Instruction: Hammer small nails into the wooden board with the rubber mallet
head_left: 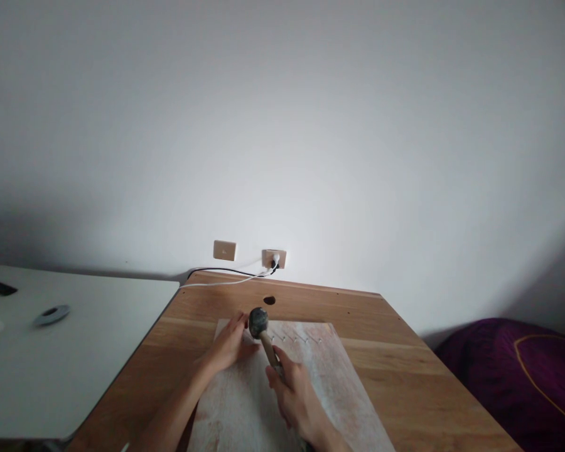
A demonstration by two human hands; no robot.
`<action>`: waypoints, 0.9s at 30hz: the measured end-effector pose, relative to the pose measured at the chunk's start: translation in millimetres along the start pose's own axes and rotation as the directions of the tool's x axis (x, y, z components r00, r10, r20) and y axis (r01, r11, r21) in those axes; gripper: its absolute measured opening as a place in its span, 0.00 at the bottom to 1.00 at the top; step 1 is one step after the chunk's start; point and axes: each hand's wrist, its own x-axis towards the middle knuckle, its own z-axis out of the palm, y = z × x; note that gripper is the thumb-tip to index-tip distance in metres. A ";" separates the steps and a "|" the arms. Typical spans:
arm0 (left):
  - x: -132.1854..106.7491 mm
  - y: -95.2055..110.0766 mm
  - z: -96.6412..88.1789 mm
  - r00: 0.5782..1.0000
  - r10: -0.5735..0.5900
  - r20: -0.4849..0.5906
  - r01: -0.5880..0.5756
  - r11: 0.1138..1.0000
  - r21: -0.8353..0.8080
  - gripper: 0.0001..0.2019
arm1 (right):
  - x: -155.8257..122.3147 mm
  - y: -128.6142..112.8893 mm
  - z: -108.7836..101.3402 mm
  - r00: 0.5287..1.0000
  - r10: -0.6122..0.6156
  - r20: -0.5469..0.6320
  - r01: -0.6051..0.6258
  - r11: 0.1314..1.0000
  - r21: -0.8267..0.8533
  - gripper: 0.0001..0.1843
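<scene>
My right hand (295,390) is wrapped round the pale handle of a mallet (258,321) with a dark, rounded head. The mallet is tilted up and left, its head just right of my left fingertips. My left hand (233,345) rests at the upper left of a whitish, worn wooden board (329,389), fingers drawn together. The mallet head partly covers these fingertips, so whatever they pinch is hidden. To the right of the mallet head, several thin nails (295,339) stand in a row near the board's far edge.
The board lies on a wooden table (405,370) against the wall. White and black cables (230,281) run along its back edge to a wall socket (274,258). A white table (89,351) at left bears a grey tape roll (51,314). A purple cushion (508,370) is at right.
</scene>
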 end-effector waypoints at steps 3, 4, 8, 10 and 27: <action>1.9 -0.5 1.9 0.999 -0.040 0.005 0.040 0.999 0.001 0.17 | -0.2 5.7 0.7 0.998 0.062 0.019 -0.063 0.997 0.051 0.30; 2.6 0.0 2.2 0.999 -0.050 0.012 0.050 0.999 0.012 0.14 | -0.9 6.3 0.5 0.997 0.078 0.018 -0.079 0.994 0.078 0.31; 4.5 4.1 1.6 0.998 -0.057 0.022 0.055 0.996 0.075 0.05 | -4.6 2.1 -1.5 0.991 0.130 0.039 -0.135 0.971 0.197 0.33; 4.7 5.9 1.1 0.998 -0.054 0.019 0.051 0.993 0.103 0.07 | -5.9 -1.0 -2.5 0.987 0.156 0.044 -0.162 0.960 0.228 0.35; 2.9 1.6 4.3 0.999 0.010 0.050 -0.017 0.990 0.143 0.07 | -4.7 2.7 -1.0 0.992 0.123 0.038 -0.129 0.965 0.230 0.35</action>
